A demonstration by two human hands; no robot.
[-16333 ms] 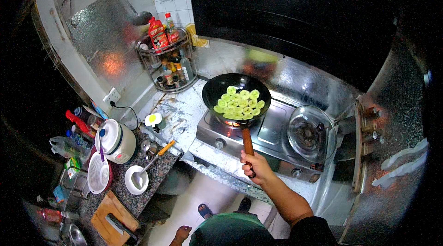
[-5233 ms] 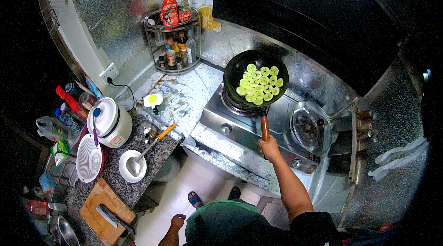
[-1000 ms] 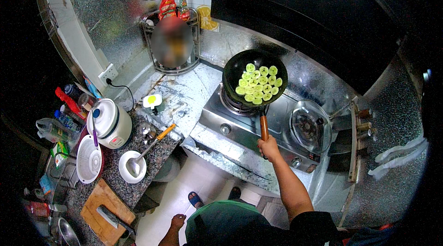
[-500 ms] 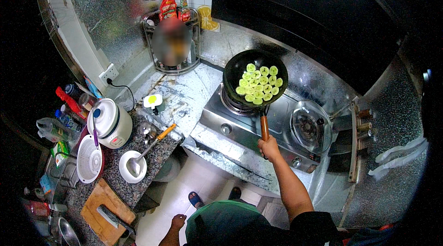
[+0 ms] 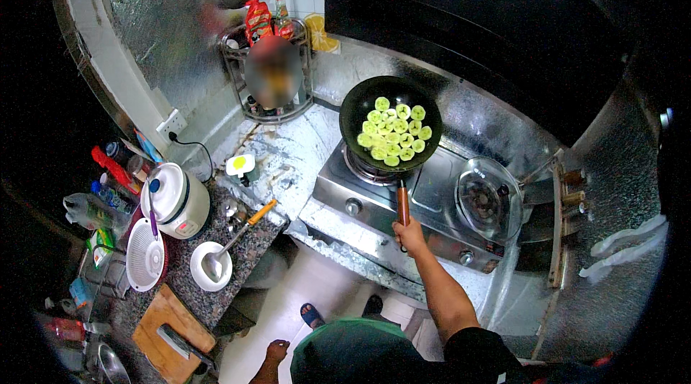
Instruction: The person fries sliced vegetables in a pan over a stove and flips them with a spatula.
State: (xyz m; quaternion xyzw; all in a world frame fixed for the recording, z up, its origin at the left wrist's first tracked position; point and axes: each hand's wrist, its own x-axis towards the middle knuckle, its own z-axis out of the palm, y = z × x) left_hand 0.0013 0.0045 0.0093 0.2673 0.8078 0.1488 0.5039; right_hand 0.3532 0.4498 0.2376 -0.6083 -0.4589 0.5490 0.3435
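Note:
My right hand (image 5: 409,235) is closed around the wooden handle of a dark wok (image 5: 356,114). Pale green cucumber slices (image 5: 392,126) lie spread over the bottom of the wok, which is over the left burner of a steel gas stove (image 5: 331,181). Down at my side, near the counter on the left, my left hand (image 5: 277,350) hangs with its fingers curled and nothing visible in them. A spatula (image 5: 237,238) with an orange handle rests across a white bowl (image 5: 202,277) on the granite counter.
A glass lid (image 5: 484,193) covers the right burner. Left of me are a rice cooker (image 5: 188,208), a white colander (image 5: 142,269) and a cutting board (image 5: 155,315) bearing a knife (image 5: 173,341). A rack (image 5: 232,60) with bottles fills the corner.
The wok, cucumber slices and my right hand have shifted slightly left, and the handle stands more upright. My left hand hangs as before. The whole view has moved a little.

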